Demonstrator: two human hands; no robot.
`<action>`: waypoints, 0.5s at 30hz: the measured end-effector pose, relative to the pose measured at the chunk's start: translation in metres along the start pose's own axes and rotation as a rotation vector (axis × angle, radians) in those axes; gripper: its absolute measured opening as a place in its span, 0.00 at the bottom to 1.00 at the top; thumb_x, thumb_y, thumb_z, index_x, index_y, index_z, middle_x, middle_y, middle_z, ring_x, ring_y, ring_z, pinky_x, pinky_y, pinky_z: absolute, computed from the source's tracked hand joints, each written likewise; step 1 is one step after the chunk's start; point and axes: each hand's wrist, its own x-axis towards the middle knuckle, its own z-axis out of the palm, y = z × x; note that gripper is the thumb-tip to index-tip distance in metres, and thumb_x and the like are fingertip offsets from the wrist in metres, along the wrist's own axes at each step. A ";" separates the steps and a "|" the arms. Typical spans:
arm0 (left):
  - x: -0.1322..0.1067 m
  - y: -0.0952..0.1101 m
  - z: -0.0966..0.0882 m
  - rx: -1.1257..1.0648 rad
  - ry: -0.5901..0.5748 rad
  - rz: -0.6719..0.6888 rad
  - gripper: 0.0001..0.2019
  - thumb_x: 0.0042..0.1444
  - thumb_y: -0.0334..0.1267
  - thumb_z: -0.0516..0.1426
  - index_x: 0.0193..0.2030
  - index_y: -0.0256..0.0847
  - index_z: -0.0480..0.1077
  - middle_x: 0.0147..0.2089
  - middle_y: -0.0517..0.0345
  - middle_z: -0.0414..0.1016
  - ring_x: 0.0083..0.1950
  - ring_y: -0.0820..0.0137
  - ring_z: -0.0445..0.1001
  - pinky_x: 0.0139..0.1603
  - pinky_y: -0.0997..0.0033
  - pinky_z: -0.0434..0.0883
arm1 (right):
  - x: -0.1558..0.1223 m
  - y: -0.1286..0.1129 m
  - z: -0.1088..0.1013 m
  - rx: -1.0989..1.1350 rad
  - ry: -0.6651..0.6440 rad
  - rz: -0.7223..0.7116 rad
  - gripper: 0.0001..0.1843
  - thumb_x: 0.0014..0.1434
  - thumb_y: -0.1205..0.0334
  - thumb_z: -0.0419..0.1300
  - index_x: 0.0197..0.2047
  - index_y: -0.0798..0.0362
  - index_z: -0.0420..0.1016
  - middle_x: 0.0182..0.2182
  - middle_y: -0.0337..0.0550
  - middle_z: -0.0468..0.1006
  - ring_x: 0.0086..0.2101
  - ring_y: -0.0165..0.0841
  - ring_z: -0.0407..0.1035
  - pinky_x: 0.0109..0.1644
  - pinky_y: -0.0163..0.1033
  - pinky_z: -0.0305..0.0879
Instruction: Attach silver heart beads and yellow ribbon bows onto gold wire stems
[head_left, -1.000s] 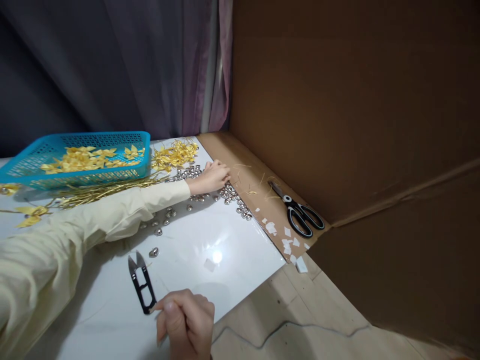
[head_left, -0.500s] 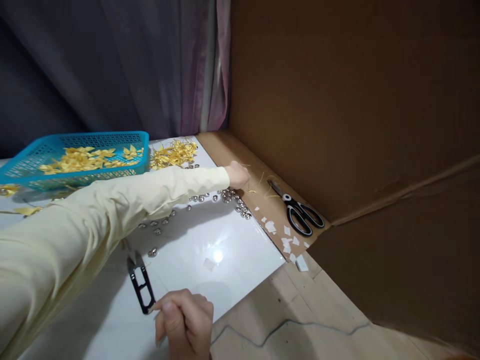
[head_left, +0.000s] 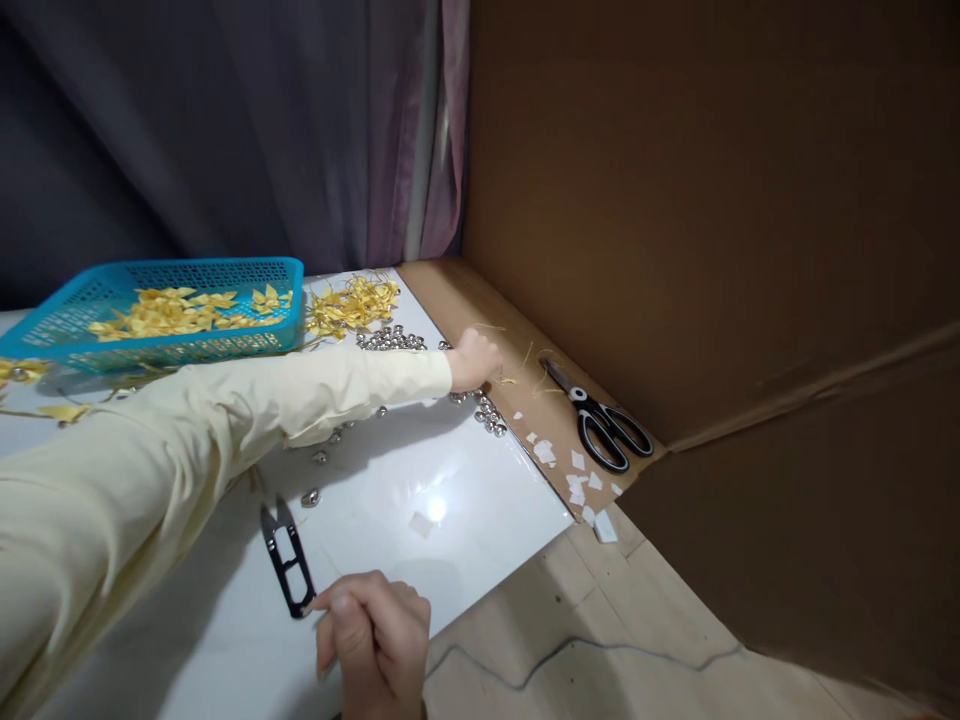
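My left hand (head_left: 474,360), at the end of a pale yellow sleeve (head_left: 322,395), reaches across the white board (head_left: 465,540) to its right edge. Its fingers are closed and point down beside a cluster of small silver bell-like beads (head_left: 489,415); whatever they grip is hidden. Thin golden cord pieces (head_left: 508,380) lie beside the fingertips. At the bottom my right hand (head_left: 382,640) is closed, thumb pressed against the curled index finger, and I cannot make out anything held. Its index fingertip is by the rear end of black thread snips (head_left: 289,560), which lie flat.
A blue basket (head_left: 150,350) of yellow ribbon pieces (head_left: 169,312) stands back left, beside a yellow ribbon pile (head_left: 352,305). More silver beads (head_left: 394,338) lie behind my sleeve. Black-handled scissors (head_left: 607,430) and white paper scraps (head_left: 544,452) lie on cardboard (head_left: 442,290) by a brown wall (head_left: 712,200).
My left hand has shifted slightly towards me, and the bead cluster behind the sleeve now shows more. My right hand keeps its closed shape. The whole view has shifted a little.
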 end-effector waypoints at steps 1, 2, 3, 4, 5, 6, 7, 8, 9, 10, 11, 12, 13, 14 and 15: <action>-0.006 -0.004 -0.007 -0.021 0.004 -0.006 0.13 0.62 0.39 0.58 0.51 0.35 0.70 0.52 0.48 0.73 0.50 0.61 0.73 0.50 0.54 0.73 | 0.001 0.000 0.000 0.007 -0.005 -0.005 0.24 0.68 0.50 0.47 0.29 0.50 0.77 0.12 0.37 0.71 0.21 0.32 0.69 0.33 0.35 0.68; -0.016 -0.008 -0.014 -0.044 0.003 -0.011 0.11 0.62 0.35 0.57 0.48 0.32 0.72 0.49 0.46 0.75 0.49 0.61 0.74 0.50 0.55 0.72 | 0.001 0.001 -0.001 0.016 -0.010 -0.012 0.24 0.68 0.51 0.47 0.29 0.51 0.77 0.12 0.36 0.71 0.19 0.31 0.67 0.33 0.35 0.68; -0.028 -0.013 -0.022 -0.078 0.007 -0.006 0.08 0.61 0.31 0.56 0.43 0.29 0.75 0.46 0.42 0.77 0.48 0.60 0.75 0.49 0.59 0.71 | 0.002 0.001 -0.001 0.030 -0.014 -0.021 0.24 0.68 0.51 0.47 0.29 0.51 0.76 0.12 0.36 0.70 0.18 0.30 0.66 0.33 0.35 0.68; -0.044 -0.017 -0.030 -0.122 0.001 0.010 0.08 0.61 0.29 0.55 0.39 0.29 0.76 0.41 0.43 0.79 0.45 0.61 0.76 0.47 0.63 0.70 | 0.003 0.002 0.000 0.049 -0.018 -0.030 0.24 0.68 0.51 0.47 0.28 0.51 0.76 0.11 0.36 0.70 0.17 0.30 0.66 0.32 0.36 0.67; -0.062 -0.023 -0.036 -0.175 -0.017 0.037 0.09 0.61 0.30 0.55 0.37 0.32 0.78 0.38 0.48 0.80 0.41 0.65 0.77 0.44 0.68 0.70 | 0.004 0.003 0.000 0.066 -0.019 -0.039 0.23 0.67 0.51 0.47 0.28 0.52 0.76 0.11 0.36 0.69 0.17 0.30 0.65 0.32 0.36 0.67; -0.084 -0.028 -0.040 -0.233 -0.038 0.057 0.10 0.61 0.33 0.55 0.37 0.35 0.79 0.35 0.54 0.81 0.37 0.68 0.77 0.40 0.73 0.70 | 0.004 0.004 0.000 0.082 -0.017 -0.048 0.23 0.67 0.51 0.48 0.28 0.52 0.76 0.11 0.35 0.69 0.17 0.29 0.65 0.32 0.36 0.66; -0.107 -0.033 -0.042 -0.323 -0.053 0.061 0.11 0.62 0.37 0.55 0.38 0.39 0.79 0.33 0.58 0.81 0.35 0.71 0.77 0.37 0.75 0.70 | 0.005 0.005 0.000 0.099 -0.016 -0.051 0.23 0.67 0.51 0.49 0.27 0.52 0.76 0.11 0.35 0.69 0.17 0.29 0.65 0.33 0.36 0.66; -0.132 -0.038 -0.042 -0.557 -0.056 0.046 0.11 0.61 0.39 0.55 0.38 0.40 0.80 0.32 0.59 0.81 0.35 0.71 0.77 0.36 0.76 0.69 | 0.006 0.006 -0.001 0.118 -0.016 -0.041 0.23 0.66 0.51 0.50 0.27 0.53 0.77 0.11 0.35 0.68 0.16 0.29 0.65 0.32 0.35 0.65; -0.157 -0.043 -0.039 -0.764 -0.061 0.003 0.11 0.60 0.42 0.57 0.37 0.41 0.80 0.32 0.59 0.81 0.35 0.71 0.77 0.35 0.76 0.69 | 0.007 0.006 -0.002 0.139 -0.020 -0.018 0.23 0.65 0.50 0.51 0.26 0.53 0.77 0.11 0.35 0.68 0.16 0.28 0.64 0.31 0.35 0.64; -0.182 -0.048 -0.035 -0.930 -0.070 -0.060 0.10 0.57 0.43 0.59 0.36 0.41 0.80 0.32 0.60 0.82 0.33 0.72 0.76 0.34 0.76 0.69 | 0.008 0.006 -0.003 0.168 -0.031 0.020 0.23 0.64 0.50 0.53 0.26 0.53 0.77 0.11 0.35 0.67 0.16 0.28 0.63 0.29 0.35 0.62; -0.206 -0.051 -0.029 -1.079 -0.045 -0.145 0.09 0.55 0.43 0.61 0.34 0.41 0.80 0.33 0.59 0.82 0.30 0.73 0.74 0.33 0.76 0.69 | 0.010 0.005 -0.005 0.206 -0.050 0.072 0.22 0.63 0.49 0.54 0.25 0.54 0.77 0.11 0.35 0.67 0.15 0.27 0.60 0.25 0.34 0.59; -0.229 -0.054 -0.022 -1.199 -0.013 -0.234 0.09 0.55 0.44 0.62 0.34 0.42 0.80 0.33 0.59 0.82 0.29 0.74 0.72 0.32 0.76 0.68 | 0.012 0.003 -0.005 0.246 -0.077 0.133 0.22 0.62 0.48 0.55 0.25 0.54 0.77 0.11 0.35 0.66 0.14 0.26 0.57 0.22 0.34 0.54; -0.251 -0.057 -0.016 -1.297 0.019 -0.315 0.09 0.54 0.44 0.62 0.34 0.42 0.80 0.32 0.59 0.82 0.28 0.75 0.71 0.31 0.76 0.68 | 0.013 0.000 -0.006 0.283 -0.108 0.196 0.22 0.61 0.47 0.56 0.26 0.55 0.77 0.11 0.35 0.65 0.13 0.25 0.53 0.20 0.33 0.49; -0.272 -0.058 -0.011 -1.381 0.052 -0.382 0.09 0.54 0.44 0.63 0.35 0.42 0.80 0.32 0.59 0.82 0.28 0.75 0.71 0.31 0.76 0.68 | 0.015 -0.004 -0.005 0.307 -0.137 0.252 0.22 0.60 0.45 0.56 0.26 0.55 0.76 0.11 0.35 0.64 0.13 0.25 0.50 0.19 0.33 0.44; -0.292 -0.060 -0.006 -1.454 0.083 -0.440 0.09 0.53 0.44 0.63 0.35 0.42 0.80 0.32 0.58 0.82 0.27 0.75 0.70 0.31 0.76 0.68 | 0.017 -0.009 -0.003 0.318 -0.169 0.290 0.22 0.60 0.45 0.57 0.26 0.55 0.76 0.11 0.35 0.64 0.13 0.24 0.48 0.19 0.34 0.41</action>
